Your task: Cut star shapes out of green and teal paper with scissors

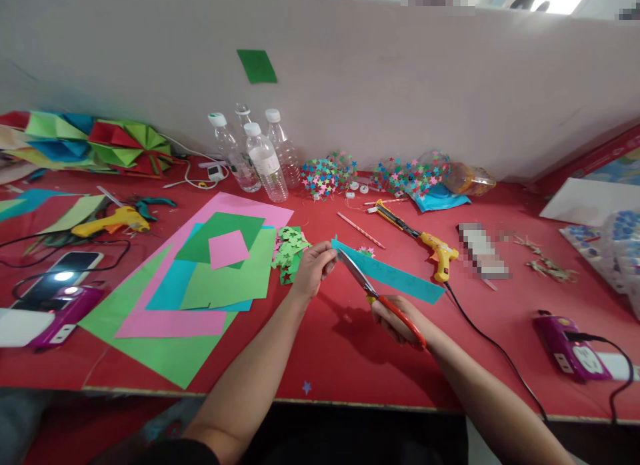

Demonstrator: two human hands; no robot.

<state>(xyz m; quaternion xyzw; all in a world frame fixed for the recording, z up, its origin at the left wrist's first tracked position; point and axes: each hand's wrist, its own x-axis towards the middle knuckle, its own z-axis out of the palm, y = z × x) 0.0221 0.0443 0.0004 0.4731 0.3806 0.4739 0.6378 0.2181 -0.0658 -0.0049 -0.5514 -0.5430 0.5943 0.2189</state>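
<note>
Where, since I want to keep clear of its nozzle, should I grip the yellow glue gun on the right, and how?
Best by the handle of the yellow glue gun, probably coming from the near right. The gun lies on its side, handle toward the viewer, with the nozzle pointing away and to the left. Mind the black cord leaving the handle's end.

No word or number can be read clearly. The front plastic bottle (266,160) carries a label (271,165) below its white cap (253,129), but its print is too small.
</note>
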